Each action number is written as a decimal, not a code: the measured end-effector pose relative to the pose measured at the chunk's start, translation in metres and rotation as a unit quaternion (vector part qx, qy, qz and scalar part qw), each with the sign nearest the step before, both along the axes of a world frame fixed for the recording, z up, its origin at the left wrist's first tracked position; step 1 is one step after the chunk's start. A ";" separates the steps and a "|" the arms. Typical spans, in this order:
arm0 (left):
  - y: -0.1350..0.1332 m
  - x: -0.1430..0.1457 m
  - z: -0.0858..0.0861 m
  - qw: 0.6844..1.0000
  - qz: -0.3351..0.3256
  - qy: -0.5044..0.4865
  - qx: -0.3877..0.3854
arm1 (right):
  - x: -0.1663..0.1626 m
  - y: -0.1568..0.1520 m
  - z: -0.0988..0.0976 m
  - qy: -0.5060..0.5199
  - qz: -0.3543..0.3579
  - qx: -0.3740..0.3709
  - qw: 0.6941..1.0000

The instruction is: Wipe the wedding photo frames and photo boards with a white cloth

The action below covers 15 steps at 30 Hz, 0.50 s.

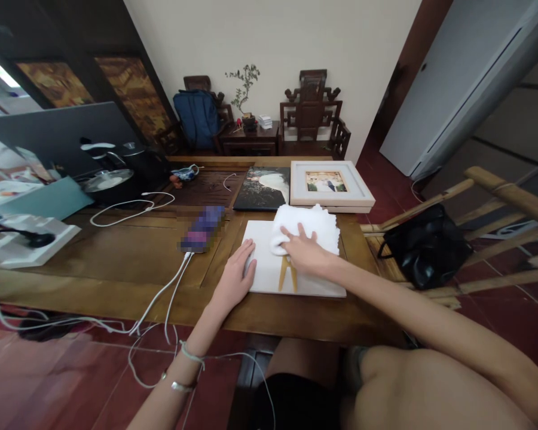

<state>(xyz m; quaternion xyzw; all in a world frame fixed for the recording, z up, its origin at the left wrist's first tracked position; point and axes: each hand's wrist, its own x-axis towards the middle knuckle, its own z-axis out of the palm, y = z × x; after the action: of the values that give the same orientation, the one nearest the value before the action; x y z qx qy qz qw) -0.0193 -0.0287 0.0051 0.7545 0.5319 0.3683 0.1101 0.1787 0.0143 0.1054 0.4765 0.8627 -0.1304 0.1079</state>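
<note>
My left hand [238,276] lies flat along the left edge of a white board [260,263], fingers stretched out and holding nothing. On the board's upper right part rests a folded white cloth [327,224] with a ragged edge, reaching past the board's top edge. My right hand [307,249] presses on the cloth from above, its fingers spread apart. Just below the cloth, a yellow shape like two slanted legs [288,276] shows on the board. Its upper end is hidden by the cloth and my right hand.
Behind the board lie a dark picture with a white bird [269,182] and a light-framed picture [329,182]. To the left are a phone [201,230] with white cables, a power strip [36,242] and a kettle [141,164]. A bamboo chair [434,206] holding a black bag stands right.
</note>
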 end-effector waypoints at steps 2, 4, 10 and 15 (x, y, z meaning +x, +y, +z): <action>0.000 0.000 -0.001 1.000 -0.006 -0.002 0.000 | -0.009 -0.021 0.005 -0.032 0.009 -0.026 0.999; 0.001 -0.001 -0.002 1.000 -0.006 -0.006 -0.002 | -0.011 -0.044 0.016 -0.038 0.055 -0.072 0.995; 0.002 -0.001 -0.004 1.000 0.006 -0.023 -0.003 | 0.002 -0.080 0.037 -0.042 0.210 -0.182 0.960; 0.002 -0.001 -0.003 1.000 0.008 -0.028 -0.009 | 0.000 -0.074 0.035 -0.008 0.224 -0.144 0.964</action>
<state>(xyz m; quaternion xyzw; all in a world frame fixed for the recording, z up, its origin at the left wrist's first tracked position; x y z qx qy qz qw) -0.0203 -0.0266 0.0017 0.7384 0.5384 0.3851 0.1288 0.1787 -0.0597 0.1403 0.2518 0.9184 -0.2221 0.2092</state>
